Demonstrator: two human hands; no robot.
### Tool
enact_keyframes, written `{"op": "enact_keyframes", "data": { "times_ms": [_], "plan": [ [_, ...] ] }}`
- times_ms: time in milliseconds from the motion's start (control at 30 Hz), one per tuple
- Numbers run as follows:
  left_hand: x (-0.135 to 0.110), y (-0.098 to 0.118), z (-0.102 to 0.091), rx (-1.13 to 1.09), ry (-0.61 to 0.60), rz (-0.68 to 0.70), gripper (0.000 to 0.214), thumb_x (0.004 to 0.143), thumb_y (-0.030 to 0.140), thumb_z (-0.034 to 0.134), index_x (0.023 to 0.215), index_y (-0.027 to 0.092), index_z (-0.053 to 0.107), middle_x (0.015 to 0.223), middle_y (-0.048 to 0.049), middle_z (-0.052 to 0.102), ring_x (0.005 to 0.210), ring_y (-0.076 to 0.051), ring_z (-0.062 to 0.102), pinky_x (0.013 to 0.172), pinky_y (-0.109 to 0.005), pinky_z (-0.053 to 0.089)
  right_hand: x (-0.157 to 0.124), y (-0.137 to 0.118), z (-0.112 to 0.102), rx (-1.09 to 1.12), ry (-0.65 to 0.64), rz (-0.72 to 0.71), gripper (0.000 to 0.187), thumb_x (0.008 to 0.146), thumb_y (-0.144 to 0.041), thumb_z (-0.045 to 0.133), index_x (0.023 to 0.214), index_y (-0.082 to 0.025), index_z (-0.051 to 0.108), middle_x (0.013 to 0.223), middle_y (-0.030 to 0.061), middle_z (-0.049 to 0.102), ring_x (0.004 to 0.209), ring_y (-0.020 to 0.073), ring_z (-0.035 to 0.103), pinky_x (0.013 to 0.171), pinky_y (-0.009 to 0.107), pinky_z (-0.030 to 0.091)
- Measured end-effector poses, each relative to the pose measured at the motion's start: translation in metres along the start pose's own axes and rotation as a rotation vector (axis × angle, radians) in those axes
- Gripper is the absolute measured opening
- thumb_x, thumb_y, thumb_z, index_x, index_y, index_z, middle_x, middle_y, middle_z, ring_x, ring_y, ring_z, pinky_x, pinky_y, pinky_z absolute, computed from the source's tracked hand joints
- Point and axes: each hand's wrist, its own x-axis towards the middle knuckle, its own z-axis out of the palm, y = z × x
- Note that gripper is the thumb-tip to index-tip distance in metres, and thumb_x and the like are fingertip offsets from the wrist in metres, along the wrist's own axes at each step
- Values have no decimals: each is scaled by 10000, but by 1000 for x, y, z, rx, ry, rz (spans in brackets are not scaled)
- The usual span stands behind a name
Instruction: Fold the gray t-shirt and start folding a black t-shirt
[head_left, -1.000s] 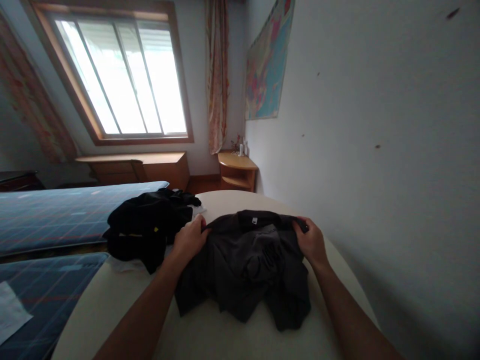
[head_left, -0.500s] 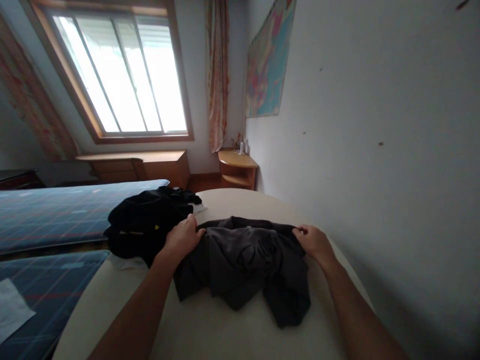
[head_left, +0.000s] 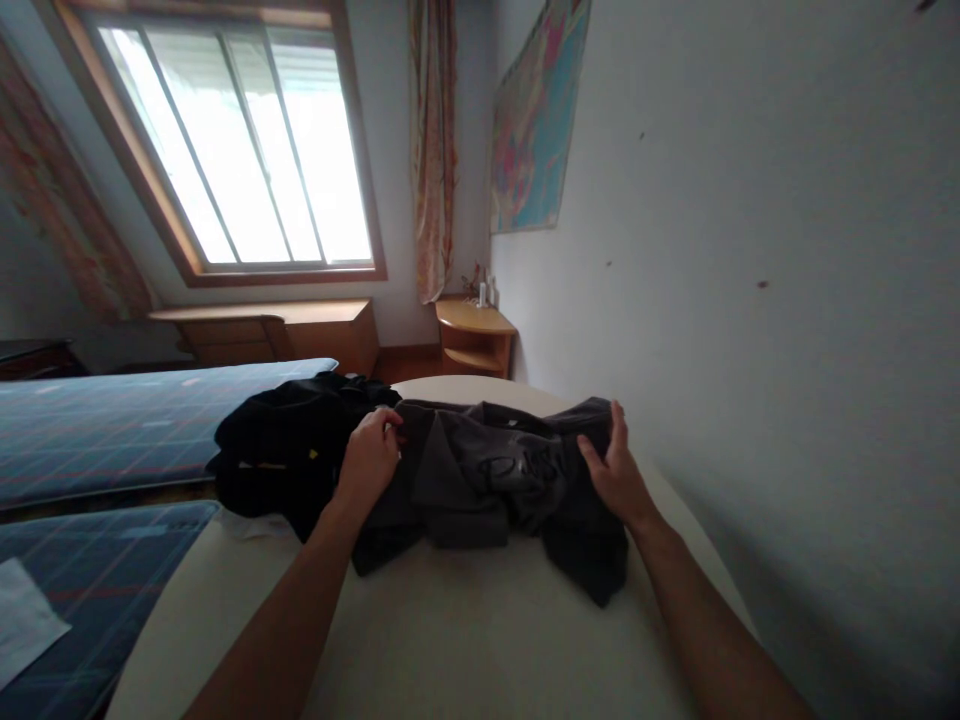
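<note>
A dark grey shirt (head_left: 487,480) with black lettering lies crumpled across a cream bed surface (head_left: 465,640). My left hand (head_left: 373,455) is closed in a pinch on the shirt's left edge. My right hand (head_left: 613,470) rests on the shirt's right side with its fingers stretched out and apart, holding nothing. A heap of black clothes (head_left: 292,450) lies just left of my left hand, touching the grey shirt.
A bed with a blue checked cover (head_left: 112,430) runs along the left, a second one (head_left: 67,590) nearer me. A white wall (head_left: 750,300) stands close on the right. Wooden cabinets (head_left: 300,335) and a corner shelf (head_left: 474,340) sit under the window (head_left: 240,150).
Both hands pushed the grey shirt away from me, toward the far end of the bed. My right hand let go of the shirt's edge and opened flat on it.
</note>
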Motion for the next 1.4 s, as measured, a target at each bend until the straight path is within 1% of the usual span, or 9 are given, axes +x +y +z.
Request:
{"op": "enact_keyframes", "data": {
  "times_ms": [167,433,567,667,767,1033,1100,1267,1400],
  "plan": [
    [-6,1,17,150,-47,99,460,835,306,642,1266,157,582,1411,-168,501,1238,-286,583,1029,-380,478,-5,5,0,-139,-272,65,826,922,-610,471,1577,-182,204,1538,181,415,1410,329,414,1165,539,319],
    [-26,58,-16,400,-316,-22,409,1017,453,332,1211,227,613,975,-113,731,959,-307,705,842,-385,482,-9,-11,-24,-123,-592,35,932,724,-579,754,1500,-235,368,1341,147,609,1219,326,591,1067,509,425],
    [-35,67,-16,306,-433,52,540,895,515,589,1366,265,505,894,-72,729,888,-298,704,737,-326,470,-10,-6,-25,-52,-683,15,995,596,-396,855,1468,-215,411,1204,115,674,1078,292,663,950,429,506],
    [-31,57,-11,191,-370,135,252,884,282,613,1134,255,630,878,-35,720,854,-225,691,734,-274,458,-5,-3,-26,-66,-604,42,617,708,-337,752,1293,-234,581,980,38,730,903,236,699,846,359,516],
    [-16,40,-15,75,-53,73,146,921,244,530,1005,222,647,958,-42,717,877,-198,679,801,-274,479,2,-4,-30,-170,-383,62,262,769,-360,678,1006,-251,696,863,14,734,821,219,691,775,325,499],
    [-2,23,-26,209,257,1,326,887,234,539,1178,174,673,1402,-130,510,1273,-292,514,1108,-395,388,4,-2,-26,-233,16,66,245,804,-346,550,960,-207,679,969,67,711,813,215,678,799,354,515],
    [-12,37,-24,225,155,99,324,895,279,557,1189,193,665,1325,-104,580,1228,-292,541,1091,-403,402,2,-3,-21,-199,-12,4,221,794,-332,555,950,-201,640,997,78,688,895,227,670,856,370,516],
    [-40,66,-15,145,-502,394,428,825,415,693,1239,318,639,1210,-29,670,971,-249,667,857,-327,520,-5,-3,-14,-25,-291,-83,403,770,-354,647,1125,-211,525,1123,88,652,1016,235,649,938,394,509],
    [-46,68,0,243,-543,391,152,836,261,672,970,314,719,1063,-19,703,918,-246,676,793,-313,503,-6,2,-13,-9,-429,-80,503,739,-326,679,1206,-215,527,1167,91,664,1058,247,652,965,414,501]
  ]
}}
